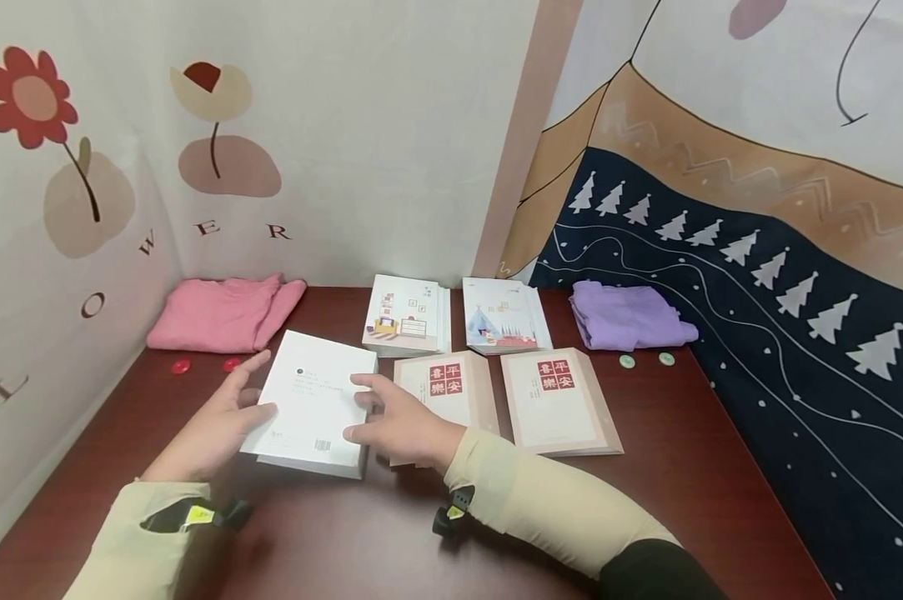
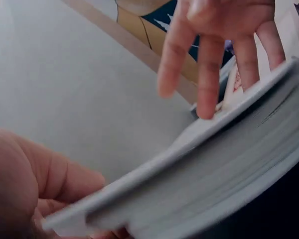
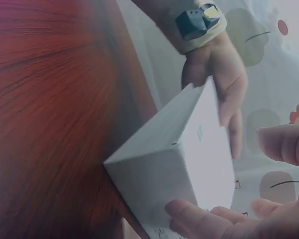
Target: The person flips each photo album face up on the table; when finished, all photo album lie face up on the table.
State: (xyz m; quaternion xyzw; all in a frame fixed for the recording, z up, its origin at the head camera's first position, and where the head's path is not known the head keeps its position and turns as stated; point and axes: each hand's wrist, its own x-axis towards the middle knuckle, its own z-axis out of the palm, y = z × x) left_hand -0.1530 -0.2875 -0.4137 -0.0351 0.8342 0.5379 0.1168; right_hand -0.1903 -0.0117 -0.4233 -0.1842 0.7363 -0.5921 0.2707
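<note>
A thick white book [image 1: 312, 400] with a barcode on its upper cover is tilted over the table's left half. My left hand [image 1: 222, 417] grips its left edge; in the left wrist view the left thumb [image 2: 65, 174] lies on the cover and other fingers are partly hidden below. At the book's right side is my right hand [image 1: 406, 421]. Its fairly straight fingers [image 3: 194, 219] touch the book near the spine in the right wrist view, with the thumb [image 3: 284, 142] held away from the cover.
Two beige books [image 1: 447, 392] [image 1: 559, 408] lie right of the hands, with illustrated white book stacks [image 1: 402, 317] [image 1: 499, 317] behind. Folded pink cloth [image 1: 218, 317] and purple cloth [image 1: 627, 317] flank them. Red buttons [image 1: 181, 367] and green buttons [image 1: 627, 362] lie before the cloths. Printed fabric walls [image 1: 383, 125] enclose the table.
</note>
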